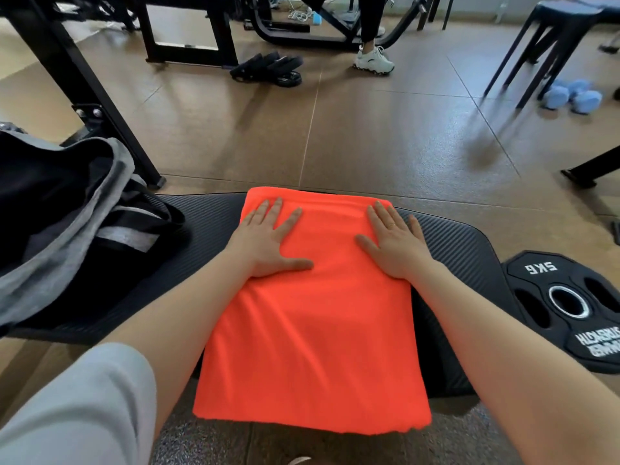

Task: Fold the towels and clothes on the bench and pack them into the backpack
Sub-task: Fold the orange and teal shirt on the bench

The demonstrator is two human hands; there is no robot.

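Note:
A bright orange towel [315, 333] lies folded into a long rectangle across the black padded bench [456, 250], its near edge hanging over the front. My left hand [268, 239] rests flat on the towel's far left part, fingers spread. My right hand [392, 239] presses flat on the far right part, fingers apart, a ring on one finger. Neither hand grips anything. The black and grey backpack [63, 213] sits on the bench's left end with its mouth gaping open.
A black 5 kg weight plate [567, 307] lies on the floor right of the bench. Black machine frame legs [100, 105] stand behind the backpack. Farther off are blue dumbbells [570, 95], a dark stool [550, 45], and another person's leg and sneaker [372, 58].

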